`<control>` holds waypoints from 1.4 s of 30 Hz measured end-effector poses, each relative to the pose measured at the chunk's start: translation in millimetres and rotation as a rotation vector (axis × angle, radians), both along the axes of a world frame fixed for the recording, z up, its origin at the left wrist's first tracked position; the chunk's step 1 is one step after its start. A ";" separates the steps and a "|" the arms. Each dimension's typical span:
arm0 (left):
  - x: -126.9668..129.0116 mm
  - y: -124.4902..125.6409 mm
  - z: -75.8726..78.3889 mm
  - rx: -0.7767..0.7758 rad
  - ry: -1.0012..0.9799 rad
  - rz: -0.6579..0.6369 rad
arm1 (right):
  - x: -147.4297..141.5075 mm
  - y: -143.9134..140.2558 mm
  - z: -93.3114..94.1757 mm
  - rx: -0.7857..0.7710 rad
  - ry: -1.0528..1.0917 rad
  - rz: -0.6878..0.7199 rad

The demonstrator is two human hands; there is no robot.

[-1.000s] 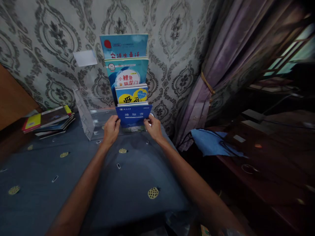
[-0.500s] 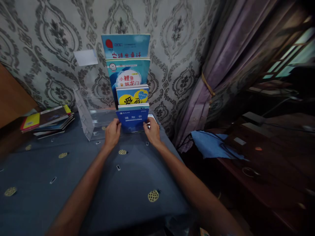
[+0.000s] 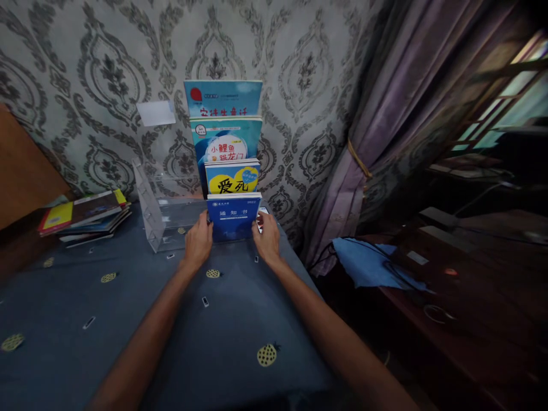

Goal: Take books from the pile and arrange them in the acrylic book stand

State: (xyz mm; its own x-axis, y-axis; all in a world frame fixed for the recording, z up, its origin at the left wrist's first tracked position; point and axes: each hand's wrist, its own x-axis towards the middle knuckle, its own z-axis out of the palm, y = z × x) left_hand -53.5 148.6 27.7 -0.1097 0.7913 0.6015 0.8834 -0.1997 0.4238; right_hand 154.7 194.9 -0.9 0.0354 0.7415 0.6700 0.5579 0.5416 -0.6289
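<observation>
Two hands hold one dark blue booklet (image 3: 233, 217) by its side edges — the left hand (image 3: 198, 242) pinching the left edge, the right hand (image 3: 267, 240) the right edge, fingers curled around it. The booklet stands upright in the front slot of a clear plastic rack (image 3: 156, 214), its lower edge down near the blue tablecloth (image 3: 128, 319). Behind it, stepped upward in the same rack, stand three more books: a yellow-and-blue book (image 3: 232, 177), a teal book (image 3: 225, 140) and a light blue book (image 3: 222, 98) at the top, against patterned wallpaper (image 3: 85, 74). The rack's left half shows no books. Off to the left, well apart, a stack of books (image 3: 83, 214) lies flat on the cloth — to the right hang purple curtains (image 3: 385, 114), with a blue cloth (image 3: 368, 260) on a dark surface below.
</observation>
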 end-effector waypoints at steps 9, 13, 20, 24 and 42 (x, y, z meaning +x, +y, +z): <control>4.4 3.3 -3.7 0.006 0.089 0.025 | -3.2 -1.1 -0.2 0.018 -0.037 -0.014; 6.9 3.5 -2.7 -0.018 0.098 0.053 | -4.5 -2.5 0.3 0.012 -0.043 -0.022; 10.4 0.9 1.5 -0.069 0.075 0.049 | -4.9 -3.7 1.3 0.022 -0.039 -0.023; 11.7 -0.5 2.3 -0.079 0.084 0.064 | -5.6 -3.8 0.7 0.022 -0.043 -0.029; 12.2 -13.3 20.3 -0.242 0.189 0.107 | -1.7 -2.3 -4.2 0.001 -0.075 -0.022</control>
